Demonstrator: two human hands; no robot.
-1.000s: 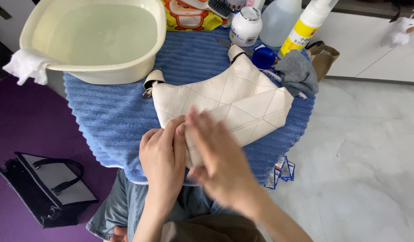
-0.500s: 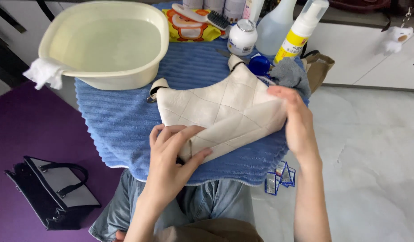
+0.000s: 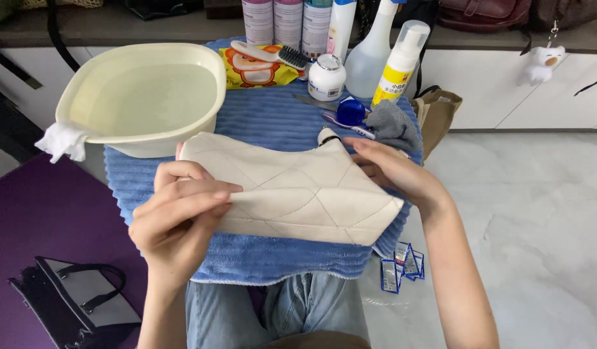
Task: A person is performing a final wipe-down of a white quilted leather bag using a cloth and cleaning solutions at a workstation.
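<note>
Bag (image 3: 298, 194) now lifted between hands

cream quilted bag (image 3: 292, 194) lifted off blue towel (image 3: 272, 258), both hands now gripping its ends

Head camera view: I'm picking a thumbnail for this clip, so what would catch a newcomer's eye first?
The cream quilted bag at centre, lifted over a blue ribbed towel, with the left hand gripping its left end and the right hand its upper right edge. Next, the pale basin of water at upper left, a white cloth draped over its rim. Behind stand spray bottles and a white jar.
</note>
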